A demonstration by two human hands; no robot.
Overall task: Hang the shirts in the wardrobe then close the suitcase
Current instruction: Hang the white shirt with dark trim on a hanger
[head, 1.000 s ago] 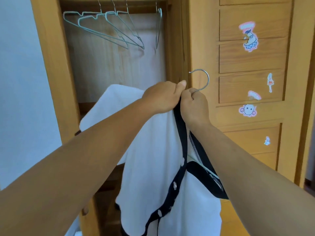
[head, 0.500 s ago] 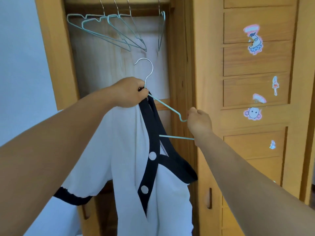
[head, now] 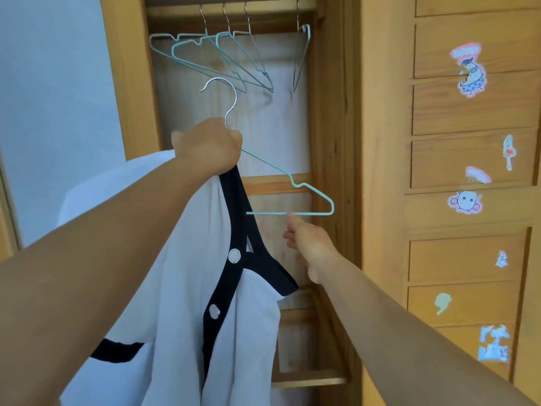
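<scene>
Shirt [head: 181,288] below left hand [head: 207,145] gripping hanger [head: 292,183] neck (right hand [head: 310,244] loose, fingertip at bar)

Your left hand [head: 209,145] covers the neck of the hanger [head: 310,194], and the white shirt [head: 181,303] hides the hanger's whole left half. The shirt's bottom runs off the near edge, so you cannot see how long it is. Your right hand [head: 310,244] shows only its back; you cannot tell if its fingers touch the bar. The stickers [head: 494,342] on the right are too blurry to make out.
</scene>
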